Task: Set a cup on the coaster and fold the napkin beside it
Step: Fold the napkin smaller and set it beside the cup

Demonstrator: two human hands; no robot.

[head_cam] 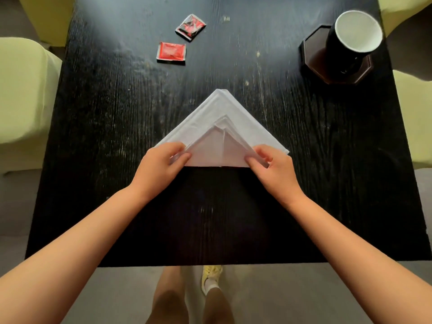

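A white napkin [221,127] lies in the middle of the black table [93,136], folded into a triangle with its tip pointing away from me and several stepped layers showing. My left hand [161,166] pinches the layers at the triangle's lower left corner. My right hand [272,167] pinches the layers at the lower right corner. At the far right a black cup [350,43] with a white inside stands upright on a dark octagonal coaster [313,57].
Two red and black sachets [171,52] [191,26] lie at the back of the table, left of centre. Pale green chairs [23,94] [416,118] flank the table on both sides. My legs and a yellow shoe [211,275] show below the near edge.
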